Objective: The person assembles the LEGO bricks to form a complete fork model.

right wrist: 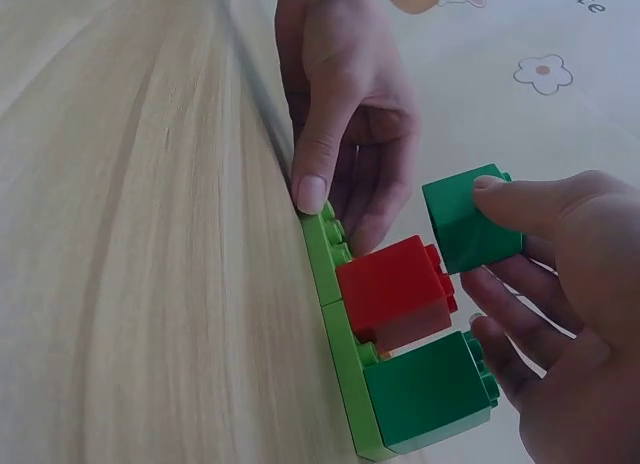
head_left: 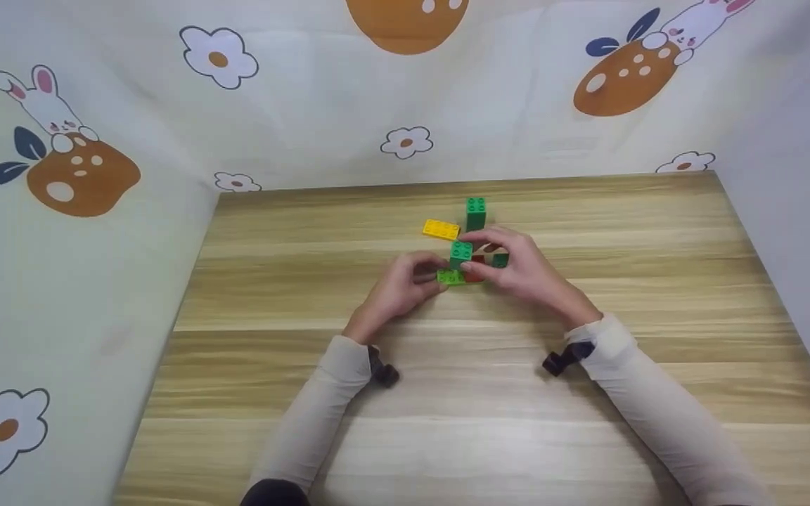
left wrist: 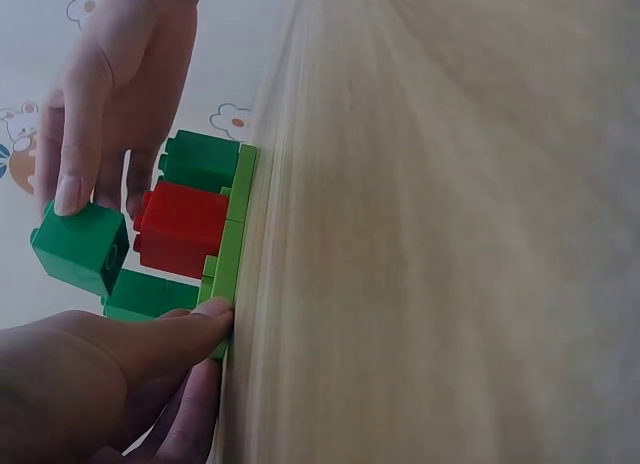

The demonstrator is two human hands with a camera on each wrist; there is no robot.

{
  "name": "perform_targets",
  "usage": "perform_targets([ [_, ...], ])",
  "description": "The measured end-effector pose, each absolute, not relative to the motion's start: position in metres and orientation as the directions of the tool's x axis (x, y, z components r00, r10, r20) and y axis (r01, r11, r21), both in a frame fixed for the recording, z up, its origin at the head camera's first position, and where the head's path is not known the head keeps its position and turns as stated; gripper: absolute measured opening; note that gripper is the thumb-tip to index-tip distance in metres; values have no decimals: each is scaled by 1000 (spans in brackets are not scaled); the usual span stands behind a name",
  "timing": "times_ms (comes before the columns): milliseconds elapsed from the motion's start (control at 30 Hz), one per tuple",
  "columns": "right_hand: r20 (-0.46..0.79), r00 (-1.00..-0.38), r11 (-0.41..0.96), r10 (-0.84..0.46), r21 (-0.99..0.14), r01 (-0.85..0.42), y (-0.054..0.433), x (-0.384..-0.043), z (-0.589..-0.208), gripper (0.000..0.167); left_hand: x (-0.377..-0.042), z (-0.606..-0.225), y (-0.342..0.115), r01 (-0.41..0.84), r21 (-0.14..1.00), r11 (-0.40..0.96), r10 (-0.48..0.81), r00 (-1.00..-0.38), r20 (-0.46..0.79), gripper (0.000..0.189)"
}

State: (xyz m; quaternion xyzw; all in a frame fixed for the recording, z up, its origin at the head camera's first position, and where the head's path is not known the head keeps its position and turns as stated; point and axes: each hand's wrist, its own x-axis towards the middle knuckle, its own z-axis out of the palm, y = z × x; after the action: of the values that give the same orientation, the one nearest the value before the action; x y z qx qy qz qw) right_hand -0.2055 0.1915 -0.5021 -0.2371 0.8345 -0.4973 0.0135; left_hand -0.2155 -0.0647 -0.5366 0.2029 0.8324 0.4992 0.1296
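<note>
My right hand [head_left: 521, 263] pinches a green block [head_left: 460, 251] between thumb and fingers, raised and slightly tilted beside a red block [right wrist: 395, 289]. The red block stands on a row of flat light green bricks [right wrist: 348, 384] lying on the table. A second green block [right wrist: 430, 394] stands on the row's right end. At the left end, my left hand [head_left: 408, 284] holds the light green row between thumb and fingers. The studs near its thumb show in the right wrist view. In the head view, my right hand partly hides the red block.
Behind the hands, a yellow brick [head_left: 440, 229] lies on the wooden table [head_left: 461, 393]. A taller green block stack [head_left: 475, 214] stands to its right. Patterned cloth walls [head_left: 306, 126] border the table at the back and sides.
</note>
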Motion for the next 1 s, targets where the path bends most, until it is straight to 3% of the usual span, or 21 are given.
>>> perform_targets([
  [433, 170, -865, 416, -472, -822, -388, 181, -210, -504, 43, -217, -536, -65, 164, 905, 393, 465, -884, -42, 43],
  [1000, 194, -818, 541, -542, -664, -516, 175, -211, -507, 40, -218, -539, -67, 165, 931, 326, 494, -869, -19, 42],
])
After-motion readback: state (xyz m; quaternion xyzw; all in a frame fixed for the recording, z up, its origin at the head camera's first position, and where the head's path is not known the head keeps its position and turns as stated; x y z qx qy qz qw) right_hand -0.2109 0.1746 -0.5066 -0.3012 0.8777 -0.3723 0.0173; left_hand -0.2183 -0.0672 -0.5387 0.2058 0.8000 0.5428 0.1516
